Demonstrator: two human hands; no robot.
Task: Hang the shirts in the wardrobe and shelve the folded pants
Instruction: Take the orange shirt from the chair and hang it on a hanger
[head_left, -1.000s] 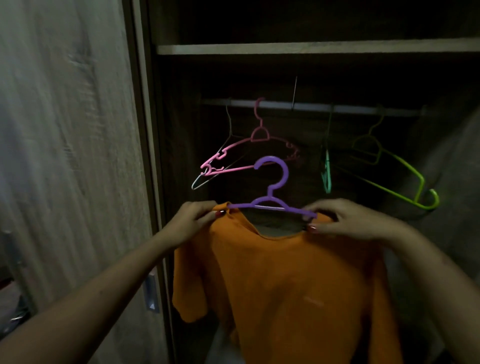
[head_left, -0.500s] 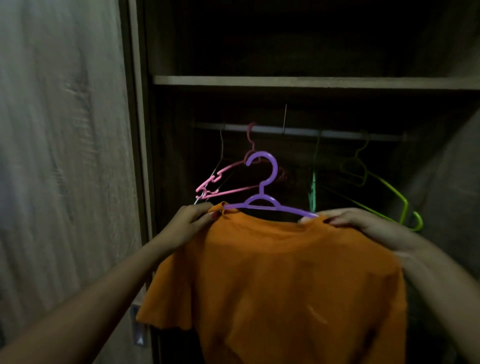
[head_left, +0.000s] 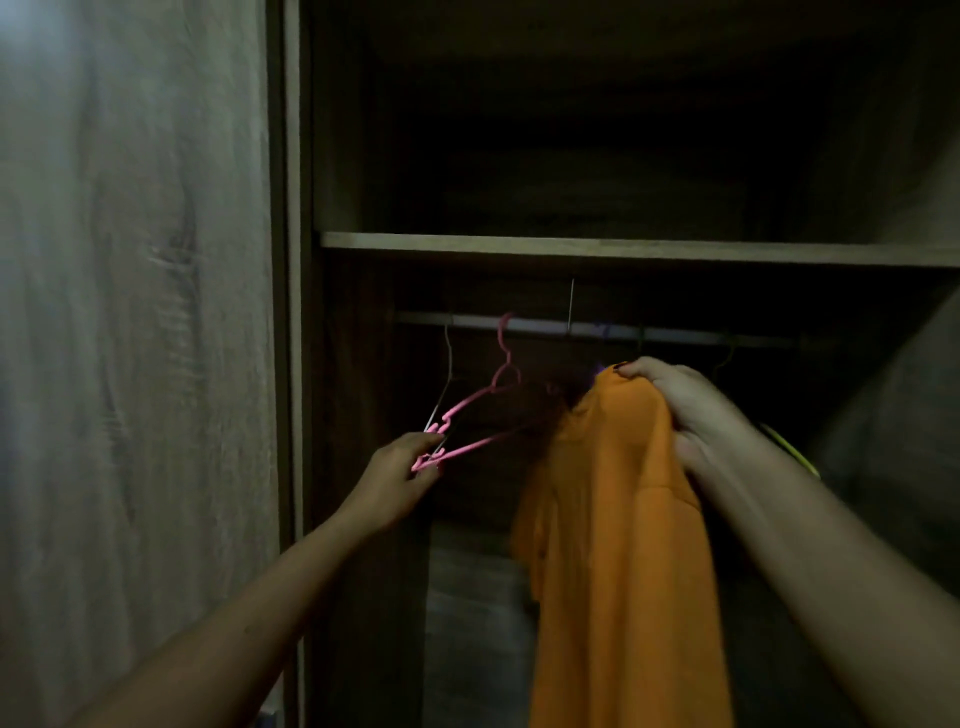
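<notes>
An orange shirt (head_left: 618, 519) hangs edge-on inside the dark wardrobe, just below the metal rail (head_left: 685, 335). My right hand (head_left: 680, 405) grips the shirt's top at the shoulder; its purple hanger is almost hidden, with only a faint purple hook at the rail. My left hand (head_left: 402, 470) pinches the near end of the pink hanger (head_left: 467, 415), which hangs on the rail to the left of the shirt. A thin wire hanger (head_left: 445, 384) hangs beside the pink one.
A wooden shelf (head_left: 623, 249) runs above the rail, dark above it. The closed wardrobe door (head_left: 130, 338) fills the left side. A yellow-green hanger (head_left: 795, 452) peeks out behind my right forearm. A grey panel (head_left: 898, 415) stands at the right.
The shirt has gone up and into the wardrobe, turning edge-on at the rail. My left hand let go of the shirt and took the pink hanger's end. The view tilted upward.
</notes>
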